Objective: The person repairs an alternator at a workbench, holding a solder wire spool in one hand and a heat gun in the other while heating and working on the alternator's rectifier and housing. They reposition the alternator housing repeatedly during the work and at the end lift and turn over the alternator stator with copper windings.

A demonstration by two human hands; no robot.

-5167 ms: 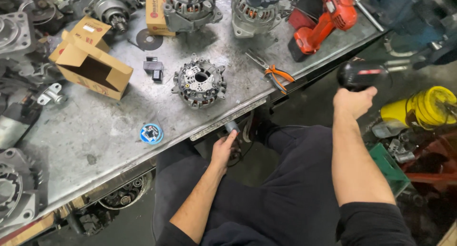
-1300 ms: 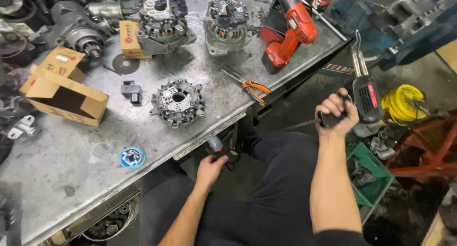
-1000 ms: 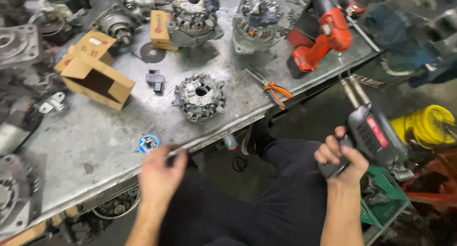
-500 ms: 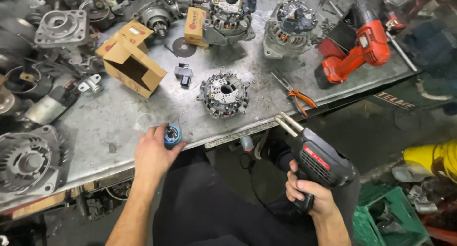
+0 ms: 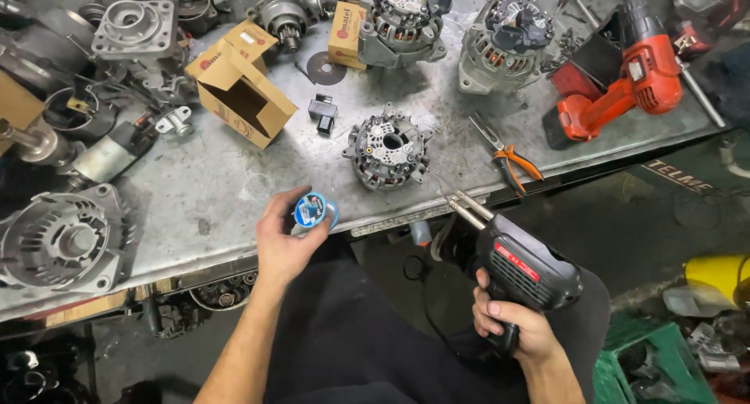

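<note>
Here, soldering gun — tip up-left.

- The left hand is bare, with no glove and no ring that can be seen.
- The right hand is bare too.
- Both forearms are bare, with no sleeves.
- The legs wear dark trousers.

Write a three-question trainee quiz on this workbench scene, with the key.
1. True or false: the right hand grips a black soldering gun by its handle.
2. What does the left hand hold? A) pliers B) a small blue spool C) a cardboard box
3. Which tool lies on the metal bench right of the round alternator part?

Key: 1 true; 2 B; 3 the orange-handled pliers.
</note>
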